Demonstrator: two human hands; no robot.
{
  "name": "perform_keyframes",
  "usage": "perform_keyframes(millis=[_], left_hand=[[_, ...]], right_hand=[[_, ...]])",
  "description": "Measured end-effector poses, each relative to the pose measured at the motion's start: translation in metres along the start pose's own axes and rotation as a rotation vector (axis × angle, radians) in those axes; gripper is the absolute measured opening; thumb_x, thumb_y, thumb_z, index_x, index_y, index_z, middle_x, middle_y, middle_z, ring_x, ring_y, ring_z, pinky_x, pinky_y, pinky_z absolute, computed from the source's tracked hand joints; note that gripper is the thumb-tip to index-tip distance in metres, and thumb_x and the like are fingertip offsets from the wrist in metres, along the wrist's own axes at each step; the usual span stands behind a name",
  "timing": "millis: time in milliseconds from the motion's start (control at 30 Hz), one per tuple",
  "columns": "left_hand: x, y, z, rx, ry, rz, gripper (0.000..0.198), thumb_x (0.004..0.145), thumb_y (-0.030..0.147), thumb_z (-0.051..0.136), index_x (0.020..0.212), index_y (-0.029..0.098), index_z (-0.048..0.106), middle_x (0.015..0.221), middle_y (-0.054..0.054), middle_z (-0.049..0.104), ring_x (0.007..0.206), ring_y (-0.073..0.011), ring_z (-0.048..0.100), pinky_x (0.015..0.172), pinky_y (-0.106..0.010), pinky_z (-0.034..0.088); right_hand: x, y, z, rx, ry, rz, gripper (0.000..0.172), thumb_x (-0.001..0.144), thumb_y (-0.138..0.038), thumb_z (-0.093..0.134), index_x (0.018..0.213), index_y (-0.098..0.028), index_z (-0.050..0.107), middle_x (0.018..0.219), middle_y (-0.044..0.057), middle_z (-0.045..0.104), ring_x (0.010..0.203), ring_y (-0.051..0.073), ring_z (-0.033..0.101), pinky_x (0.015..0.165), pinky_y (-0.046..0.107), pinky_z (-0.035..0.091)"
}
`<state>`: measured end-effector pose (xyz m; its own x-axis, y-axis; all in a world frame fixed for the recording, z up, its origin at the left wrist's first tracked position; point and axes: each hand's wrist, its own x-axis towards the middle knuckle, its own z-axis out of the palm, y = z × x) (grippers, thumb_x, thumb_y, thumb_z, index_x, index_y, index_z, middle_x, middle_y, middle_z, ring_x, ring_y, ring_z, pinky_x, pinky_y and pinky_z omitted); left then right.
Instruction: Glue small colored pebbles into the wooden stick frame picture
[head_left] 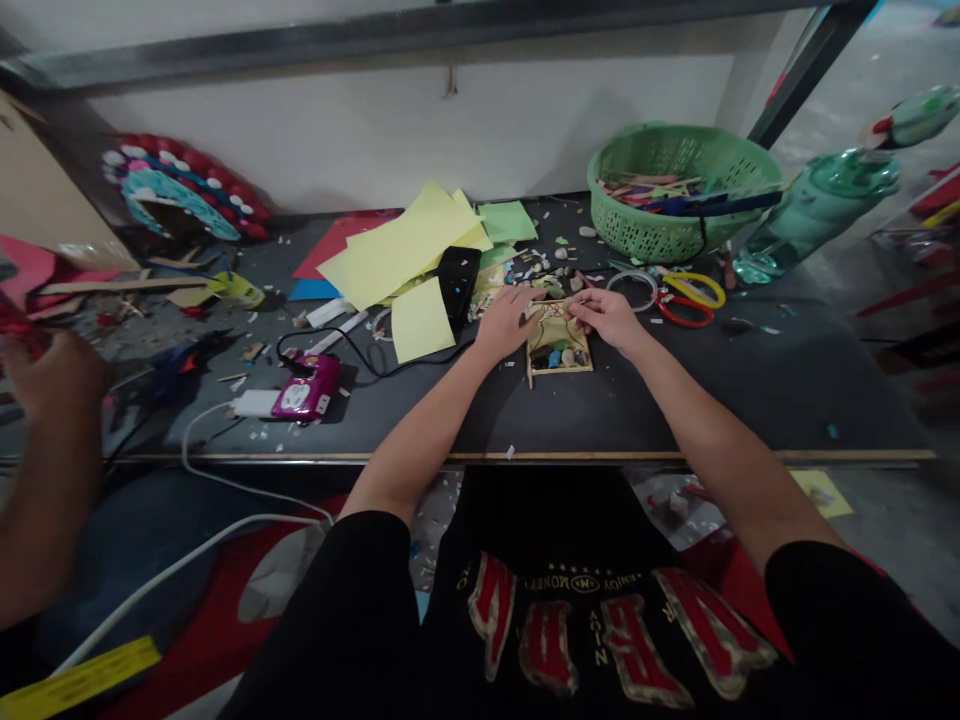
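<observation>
A small wooden-edged frame [561,369] with a yellowish backing lies flat on the dark table. Pebbles [568,357] in several colours line its lower part, and a thin dark line, perhaps a twig or cord, curves above them. My left hand [504,322] rests at the frame's upper left corner, fingers stretched and thumb apart. At the upper right corner, my right hand [609,318] has thumb and forefinger pinched together over the frame. Whatever is between those fingertips is too small to make out.
Behind my hands lie loose stones and scraps [559,262]. A green basket [652,235] of sticks, coloured tape rolls [688,318] and a cut green bottle [814,215] stand right. Yellow paper [405,250], a black phone [459,280] and a purple power adapter [307,388] with cords sit left. Another person's hand [56,375] is far left.
</observation>
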<state>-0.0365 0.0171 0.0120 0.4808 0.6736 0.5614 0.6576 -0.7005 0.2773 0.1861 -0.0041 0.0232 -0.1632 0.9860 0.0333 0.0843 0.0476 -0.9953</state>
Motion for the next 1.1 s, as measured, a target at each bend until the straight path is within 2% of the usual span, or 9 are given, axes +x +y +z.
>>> perform_keyframes(millis=[100, 167, 400, 533, 633, 700, 867, 1000, 1100], left_hand=[[-0.001, 0.005, 0.003, -0.048, -0.081, 0.113, 0.045, 0.096, 0.036, 0.058, 0.139, 0.023, 0.053, 0.127, -0.009, 0.068, 0.116, -0.0231, 0.062, 0.101, -0.041, 0.051], [-0.002, 0.008, 0.007, -0.07, -0.072, 0.153, 0.044, 0.097, 0.037, 0.056, 0.138, 0.022, 0.055, 0.124, -0.01, 0.069, 0.114, -0.0221, 0.064, 0.099, -0.04, 0.051], [-0.003, 0.009, 0.019, -0.108, 0.047, 0.129, 0.039, 0.099, 0.041, 0.052, 0.131, 0.021, 0.061, 0.114, -0.009, 0.073, 0.106, -0.021, 0.066, 0.096, -0.04, 0.051], [-0.002, 0.013, 0.017, -0.127, -0.012, 0.078, 0.033, 0.099, 0.037, 0.053, 0.125, 0.021, 0.063, 0.112, -0.009, 0.072, 0.107, -0.0213, 0.065, 0.095, -0.039, 0.051], [0.0, 0.015, 0.012, -0.111, -0.045, -0.008, 0.025, 0.097, 0.034, 0.056, 0.116, 0.022, 0.066, 0.108, -0.008, 0.072, 0.106, -0.0217, 0.064, 0.095, -0.039, 0.05], [0.0, 0.015, 0.009, -0.105, -0.039, -0.043, 0.022, 0.096, 0.034, 0.058, 0.113, 0.022, 0.066, 0.106, -0.007, 0.072, 0.106, -0.0221, 0.064, 0.094, -0.039, 0.051], [0.002, 0.015, 0.007, -0.121, -0.108, -0.036, 0.024, 0.093, 0.029, 0.063, 0.115, 0.022, 0.067, 0.106, -0.006, 0.073, 0.102, -0.0214, 0.065, 0.094, -0.039, 0.05], [0.002, 0.018, 0.008, -0.115, -0.123, -0.097, 0.026, 0.09, 0.029, 0.067, 0.114, 0.019, 0.067, 0.097, -0.006, 0.073, 0.094, -0.0203, 0.065, 0.086, -0.034, 0.052], [0.001, 0.018, 0.008, -0.125, -0.105, -0.108, 0.028, 0.089, 0.032, 0.068, 0.114, 0.019, 0.066, 0.095, -0.006, 0.072, 0.094, -0.0202, 0.065, 0.085, -0.034, 0.052]], right_hand=[[-0.005, -0.004, 0.008, -0.006, -0.016, 0.021, 0.051, 0.065, -0.064, 0.08, 0.082, -0.019, 0.064, 0.055, 0.0, 0.063, 0.046, 0.011, 0.052, 0.046, 0.025, 0.038], [-0.007, -0.006, 0.012, -0.003, -0.039, 0.033, 0.051, 0.065, -0.065, 0.078, 0.082, -0.019, 0.064, 0.047, -0.004, 0.057, 0.041, 0.009, 0.046, 0.044, 0.025, 0.034], [-0.007, -0.004, 0.014, -0.003, -0.024, 0.002, 0.048, 0.065, -0.061, 0.078, 0.085, -0.017, 0.072, 0.05, -0.004, 0.058, 0.043, 0.009, 0.045, 0.046, 0.024, 0.032], [-0.01, -0.006, 0.012, -0.209, 0.121, -0.129, 0.036, 0.069, -0.053, 0.079, 0.077, -0.017, 0.076, 0.057, 0.001, 0.064, 0.051, 0.012, 0.051, 0.054, 0.028, 0.039], [-0.013, -0.009, 0.013, -0.354, 0.312, -0.195, 0.034, 0.067, -0.049, 0.083, 0.061, -0.018, 0.069, 0.059, 0.004, 0.065, 0.055, 0.013, 0.052, 0.056, 0.03, 0.04], [-0.014, -0.01, 0.013, -0.361, 0.373, -0.224, 0.037, 0.066, -0.051, 0.083, 0.06, -0.019, 0.065, 0.059, 0.003, 0.064, 0.055, 0.013, 0.051, 0.055, 0.03, 0.04], [-0.014, -0.011, 0.013, -0.414, 0.197, -0.371, 0.033, 0.076, -0.051, 0.076, 0.092, -0.022, 0.071, 0.082, 0.004, 0.071, 0.074, 0.018, 0.062, 0.067, 0.032, 0.048], [-0.014, -0.01, 0.014, -0.592, 0.138, -0.457, 0.029, 0.082, -0.051, 0.072, 0.097, -0.025, 0.074, 0.093, 0.005, 0.075, 0.091, 0.024, 0.066, 0.083, 0.037, 0.049], [-0.013, -0.007, 0.014, -0.596, 0.132, -0.473, 0.033, 0.083, -0.05, 0.072, 0.105, -0.026, 0.073, 0.095, 0.005, 0.075, 0.089, 0.023, 0.065, 0.085, 0.038, 0.05]])
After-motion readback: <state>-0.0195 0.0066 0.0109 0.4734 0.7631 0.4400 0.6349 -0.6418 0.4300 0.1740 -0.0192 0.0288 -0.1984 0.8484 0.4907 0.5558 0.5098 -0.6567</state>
